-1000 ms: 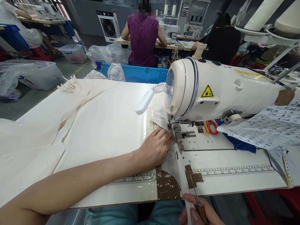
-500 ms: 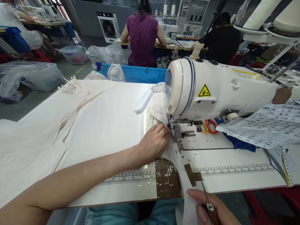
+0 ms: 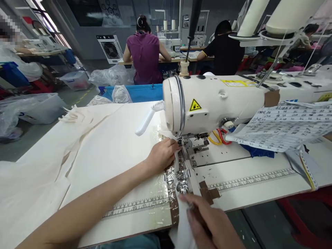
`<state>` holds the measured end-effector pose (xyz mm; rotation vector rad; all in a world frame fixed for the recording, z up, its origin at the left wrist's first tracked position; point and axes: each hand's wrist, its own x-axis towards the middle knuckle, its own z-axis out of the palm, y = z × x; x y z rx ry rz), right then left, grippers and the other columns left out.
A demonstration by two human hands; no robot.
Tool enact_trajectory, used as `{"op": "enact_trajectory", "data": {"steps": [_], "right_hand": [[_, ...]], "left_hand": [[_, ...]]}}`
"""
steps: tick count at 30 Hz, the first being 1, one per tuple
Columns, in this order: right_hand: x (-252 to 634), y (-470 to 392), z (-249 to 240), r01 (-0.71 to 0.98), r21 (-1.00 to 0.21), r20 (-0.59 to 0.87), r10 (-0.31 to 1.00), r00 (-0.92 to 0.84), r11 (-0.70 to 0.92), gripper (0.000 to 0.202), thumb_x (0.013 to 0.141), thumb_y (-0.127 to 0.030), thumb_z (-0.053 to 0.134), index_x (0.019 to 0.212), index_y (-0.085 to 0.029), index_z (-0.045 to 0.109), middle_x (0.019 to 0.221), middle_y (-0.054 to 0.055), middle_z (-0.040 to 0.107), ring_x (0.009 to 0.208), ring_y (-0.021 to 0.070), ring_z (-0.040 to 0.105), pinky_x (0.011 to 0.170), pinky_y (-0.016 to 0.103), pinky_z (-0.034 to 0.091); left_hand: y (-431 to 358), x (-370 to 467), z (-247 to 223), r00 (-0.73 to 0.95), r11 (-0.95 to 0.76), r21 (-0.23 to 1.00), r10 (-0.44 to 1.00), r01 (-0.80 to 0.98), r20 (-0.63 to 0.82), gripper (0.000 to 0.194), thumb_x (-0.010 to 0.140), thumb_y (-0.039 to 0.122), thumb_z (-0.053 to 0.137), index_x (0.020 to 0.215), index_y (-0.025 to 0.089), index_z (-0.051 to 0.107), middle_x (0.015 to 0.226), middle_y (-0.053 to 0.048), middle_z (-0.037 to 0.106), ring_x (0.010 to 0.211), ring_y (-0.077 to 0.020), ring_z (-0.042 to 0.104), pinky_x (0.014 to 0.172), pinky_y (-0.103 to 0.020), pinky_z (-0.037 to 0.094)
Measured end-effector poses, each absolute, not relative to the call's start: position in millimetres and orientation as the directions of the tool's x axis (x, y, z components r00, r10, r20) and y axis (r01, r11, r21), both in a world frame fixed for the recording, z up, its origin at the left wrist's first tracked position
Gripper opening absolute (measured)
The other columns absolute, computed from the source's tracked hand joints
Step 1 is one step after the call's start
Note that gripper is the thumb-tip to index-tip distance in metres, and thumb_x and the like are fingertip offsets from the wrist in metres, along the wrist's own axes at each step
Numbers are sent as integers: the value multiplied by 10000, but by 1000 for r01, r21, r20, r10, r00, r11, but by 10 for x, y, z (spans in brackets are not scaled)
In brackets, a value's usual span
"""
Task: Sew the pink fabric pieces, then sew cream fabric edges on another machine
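Under the head of the white sewing machine (image 3: pixel 207 103), my left hand (image 3: pixel 162 155) is closed, its fingertips pressed on a white fabric strip (image 3: pixel 185 221) beside the presser foot. The strip runs toward me over the brown-taped table edge and hangs off the front. Lower down, my right hand (image 3: pixel 207 221) is blurred by motion and curled around an awl (image 3: pixel 193 209), whose handle is mostly hidden in the palm. Its thumb and forefinger are at the strip's edge.
Cream fabric (image 3: pixel 33 183) is spread over the table's left side. Scissors (image 3: pixel 218 136) with red and yellow handles lie behind the needle area, near a handwritten sheet (image 3: pixel 282 124). Thread cones (image 3: pixel 293 20) stand upper right. Two co-workers sit ahead.
My right hand with the awl has moved left and up, closer to the strip. The strip has shifted and now parts into two bands near the needle. The camera view has turned right.
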<state>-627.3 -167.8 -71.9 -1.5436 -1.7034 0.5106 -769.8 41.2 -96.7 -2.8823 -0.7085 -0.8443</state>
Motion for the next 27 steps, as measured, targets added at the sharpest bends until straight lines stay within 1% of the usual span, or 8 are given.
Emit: {"op": "enact_trajectory", "data": {"steps": [3, 5, 7, 8, 12, 15, 19, 27], "right_hand": [[-6123, -1495, -921, 730, -662, 324, 943, 72, 171, 336, 1037, -326, 391, 1314, -230, 555, 861, 37, 766, 654, 185, 720, 548, 242, 533], [-6080, -1357, -1007, 789, -600, 374, 919, 127, 136, 318, 1042, -332, 381, 1257, -175, 554, 774, 32, 746, 588, 180, 700, 467, 233, 466], [-6084, -1234, -1044, 846, -523, 423, 894, 148, 107, 291, 1045, -316, 364, 1159, -156, 578, 666, 8, 706, 489, 167, 652, 408, 240, 385], [-6097, -1180, -1048, 870, -482, 448, 883, 143, 103, 285, 1046, -297, 355, 1123, -154, 589, 660, 7, 704, 469, 160, 639, 402, 244, 365], [-6153, -1025, -1037, 927, -352, 566, 818, 103, 127, 275, 1032, -232, 369, 1098, -156, 625, 854, 40, 767, 593, 157, 700, 479, 246, 418], [-6167, -961, -1044, 936, -326, 612, 785, 100, 135, 268, 1029, -235, 392, 1088, -166, 644, 828, 18, 766, 576, 152, 687, 492, 255, 418], [-6169, -924, -1055, 939, -316, 616, 782, 95, 135, 291, 1037, -246, 385, 1072, -159, 661, 795, 20, 765, 538, 139, 666, 470, 258, 396], [-6186, -903, -1067, 952, -275, 625, 778, 68, 138, 326, 1049, -228, 357, 1079, -134, 667, 888, 45, 780, 638, 139, 708, 511, 241, 437]], "left_hand": [[468, -7754, -995, 728, -915, 226, 402, 334, 555, 160, 990, 132, 463, 959, 145, 620, 964, -81, 667, 889, -189, 637, 745, -347, 596], [493, -7771, -1002, 728, -916, 275, 400, 293, 557, 138, 975, 120, 483, 970, 152, 617, 971, -80, 668, 900, -189, 641, 758, -351, 590], [505, -7773, -1006, 721, -913, 296, 404, 281, 562, 135, 960, 101, 496, 972, 157, 618, 967, -78, 669, 904, -192, 643, 763, -351, 584], [508, -7771, -1006, 718, -912, 301, 406, 279, 565, 135, 956, 97, 501, 972, 160, 619, 965, -76, 670, 904, -193, 645, 763, -350, 581], [510, -7759, -1007, 709, -911, 298, 410, 286, 574, 119, 962, 111, 503, 964, 172, 606, 954, -73, 672, 883, -191, 648, 738, -332, 570], [507, -7754, -1002, 702, -908, 290, 417, 301, 577, 95, 969, 129, 506, 953, 179, 585, 942, -67, 671, 854, -181, 643, 719, -314, 561], [498, -7748, -992, 703, -910, 268, 414, 315, 578, 91, 964, 126, 495, 964, 182, 567, 946, -67, 667, 839, -178, 630, 706, -303, 546], [506, -7716, -984, 719, -909, 241, 415, 339, 557, 181, 869, 72, 470, 984, 171, 570, 920, -76, 642, 830, -195, 599, 691, -315, 535]]}}
